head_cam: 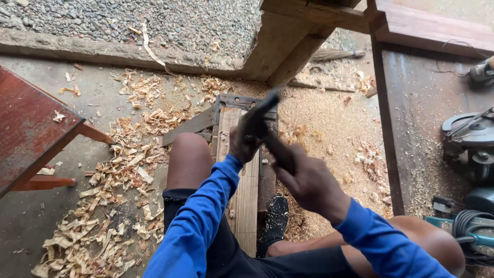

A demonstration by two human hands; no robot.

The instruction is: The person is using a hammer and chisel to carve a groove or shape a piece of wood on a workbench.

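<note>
My left hand and my right hand both grip a dark, long-handled tool, blurred by motion, held over a pale wooden plank. The plank lies lengthwise on a low dark bench between my knees. My left hand holds the tool near its head, my right hand holds the handle lower down. Both arms wear blue sleeves. My left knee rises beside the plank, and my shoe rests on the ground to its right.
Wood shavings and sawdust cover the concrete floor. A red-brown table stands at left. A circular saw and a teal power tool with cable lie at right. A wooden beam leans ahead.
</note>
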